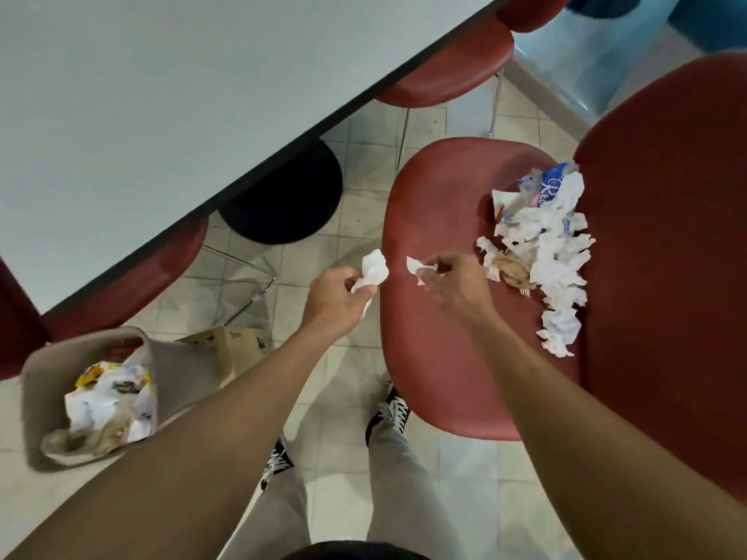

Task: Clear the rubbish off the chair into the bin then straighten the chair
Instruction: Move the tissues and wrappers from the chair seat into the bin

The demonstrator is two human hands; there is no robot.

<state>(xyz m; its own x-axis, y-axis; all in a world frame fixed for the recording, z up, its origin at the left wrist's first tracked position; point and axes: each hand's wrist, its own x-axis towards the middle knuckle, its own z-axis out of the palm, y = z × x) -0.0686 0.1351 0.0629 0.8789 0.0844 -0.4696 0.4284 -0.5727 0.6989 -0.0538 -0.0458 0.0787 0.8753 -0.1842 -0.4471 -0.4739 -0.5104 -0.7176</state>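
A dark red chair (pixel 436 220) stands in front of me, turned at an angle to the table. A heap of rubbish (pixel 545 252), crumpled white tissues, a brown scrap and a blue-and-white wrapper, lies along the seat's right side against the backrest. My left hand (pixel 339 301) grips a crumpled white tissue (pixel 375 269) just off the seat's left edge. My right hand (pixel 448 278) pinches a small white paper scrap (pixel 415 265) over the seat, left of the heap. A grey bin (pixel 52 381) holding paper waste sits on the floor at lower left.
A grey table (pixel 161 107) with a dark edge fills the upper left, its black round base (pixel 283 200) beneath. More red chairs (pixel 452 62) are tucked under it. A cardboard box (pixel 230 345) lies by the bin. My feet (pixel 388 414) stand on the tiled floor.
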